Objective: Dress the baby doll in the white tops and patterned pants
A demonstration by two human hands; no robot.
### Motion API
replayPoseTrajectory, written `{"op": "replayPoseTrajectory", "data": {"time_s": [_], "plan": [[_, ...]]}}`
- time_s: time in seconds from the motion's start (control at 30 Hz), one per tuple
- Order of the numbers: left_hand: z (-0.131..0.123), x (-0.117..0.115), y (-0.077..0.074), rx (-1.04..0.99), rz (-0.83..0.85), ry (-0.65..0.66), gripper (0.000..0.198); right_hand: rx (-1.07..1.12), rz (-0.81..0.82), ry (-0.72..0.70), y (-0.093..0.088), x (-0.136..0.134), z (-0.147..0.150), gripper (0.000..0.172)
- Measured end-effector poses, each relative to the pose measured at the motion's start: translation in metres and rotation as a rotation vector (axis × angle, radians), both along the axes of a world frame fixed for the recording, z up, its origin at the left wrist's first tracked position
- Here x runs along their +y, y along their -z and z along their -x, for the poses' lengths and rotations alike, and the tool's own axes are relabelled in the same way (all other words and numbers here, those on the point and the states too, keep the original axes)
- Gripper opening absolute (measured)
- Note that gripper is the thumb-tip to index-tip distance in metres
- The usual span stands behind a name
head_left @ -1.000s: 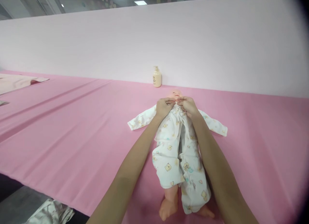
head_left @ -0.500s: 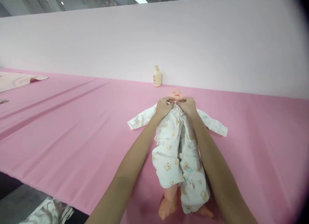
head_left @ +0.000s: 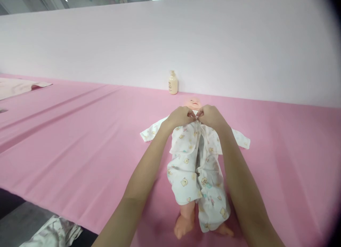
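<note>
A baby doll (head_left: 184, 224) lies on its back, head away from me, dressed in a white jacket (head_left: 183, 142) and trousers (head_left: 183, 177) printed with small bears. My left hand (head_left: 182, 116) pinches the left front edge of the jacket just below the doll's chin. Opposite it, almost touching, my right hand (head_left: 211, 116) pinches the other front edge. Below my fingers the jacket's front hangs apart, with a gap down the middle. Both sleeves lie spread out to the sides. The fastening between my fingertips is too small to make out.
The doll rests on a pink padded surface (head_left: 80, 140) against a white wall (head_left: 119, 44). A cream pump bottle (head_left: 173, 83) stands behind the doll's head. Light pink cloth (head_left: 21, 87) lies far left. Printed fabric (head_left: 55, 234) sits below the front edge at lower left.
Both hands have moved slightly down from the doll's neck to the upper chest, still pinching the jacket's front edges. The doll and bottle stay in place.
</note>
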State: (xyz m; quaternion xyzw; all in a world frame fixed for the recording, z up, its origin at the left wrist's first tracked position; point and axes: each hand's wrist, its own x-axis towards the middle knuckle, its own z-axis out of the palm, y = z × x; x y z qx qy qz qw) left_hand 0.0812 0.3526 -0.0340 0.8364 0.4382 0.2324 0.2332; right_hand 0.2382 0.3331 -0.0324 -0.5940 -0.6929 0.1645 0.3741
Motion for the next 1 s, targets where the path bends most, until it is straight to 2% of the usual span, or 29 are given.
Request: {"op": "replayPoseTrajectory", "data": {"time_s": [0.1,0.27,0.4,0.53,0.87,1.0], "plan": [[-0.002,0.003,0.003,0.001,-0.004,0.018,0.022,-0.114,0.084,0.007,-0.004,-0.002,-0.006,0.025],[-0.003,0.007,0.007,-0.044,0.011,0.073,0.017,-0.106,0.121,-0.039,-0.006,-0.004,-0.009,0.033],[-0.004,0.002,0.002,-0.068,0.062,0.045,0.018,-0.101,0.144,-0.045,-0.005,-0.003,-0.008,0.035],[-0.004,-0.001,-0.002,-0.134,0.077,0.013,0.018,-0.049,0.156,-0.057,-0.009,-0.006,-0.007,0.035],[-0.003,0.003,0.001,-0.236,0.180,-0.002,0.013,0.110,0.234,-0.090,-0.020,-0.014,-0.010,0.037],[-0.002,0.002,0.004,-0.302,0.265,-0.004,0.028,0.203,0.259,-0.154,-0.013,-0.010,-0.007,0.034]]}}
